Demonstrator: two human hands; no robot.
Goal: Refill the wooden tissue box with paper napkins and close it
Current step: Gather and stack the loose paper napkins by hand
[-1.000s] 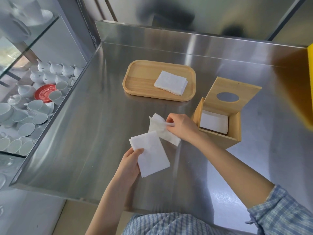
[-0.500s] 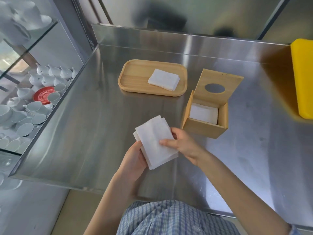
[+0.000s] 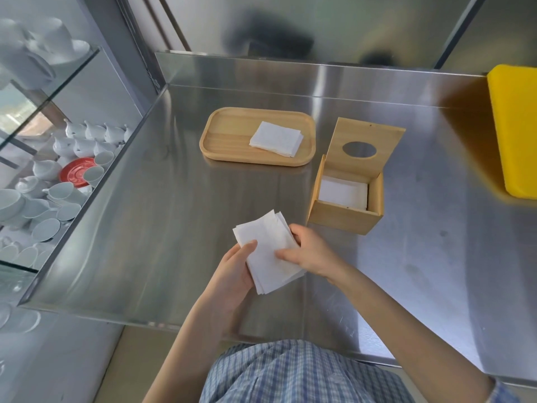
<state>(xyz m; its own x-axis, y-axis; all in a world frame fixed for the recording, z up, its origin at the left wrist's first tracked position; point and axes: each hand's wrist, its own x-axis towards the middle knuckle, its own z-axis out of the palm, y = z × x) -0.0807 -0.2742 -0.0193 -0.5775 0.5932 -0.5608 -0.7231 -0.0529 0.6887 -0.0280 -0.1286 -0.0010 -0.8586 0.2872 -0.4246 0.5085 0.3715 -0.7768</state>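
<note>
Both hands meet over the near middle of the steel table [image 3: 139,228], clamped together on one small stack of paper napkins [image 3: 268,251] held above the surface. The left hand [image 3: 235,274] cradles the stack from below and from its 9 o'clock side, thumb laid across the top sheet; the right hand [image 3: 308,253] closes on it from 3 o'clock, thumb on top and fingers curled around the far edge. The sheets are slightly fanned at the far end, their corners not quite lined up. At about 2 o'clock from the hands, close by but not touching them, stands the wooden tissue box [image 3: 343,218], open, with its hinged lid [image 3: 363,149] tipped up and back so the oval opening in the lid faces the camera. Inside the box lies a layer of white napkins [image 3: 343,193], sitting well below the rim. At 12 o'clock from the hands, farther back on the table and just to the left of the box, rests a wooden tray [image 3: 226,135] with rounded corners; a second, flat pile of napkins [image 3: 276,138] lies on its right half. A yellow object [image 3: 514,132] sits at the table's far right edge, cut off by the frame. Beyond the table's left edge, at 9 o'clock, glass shelves hold white cups [image 3: 62,190] and a red saucer [image 3: 75,175].
</note>
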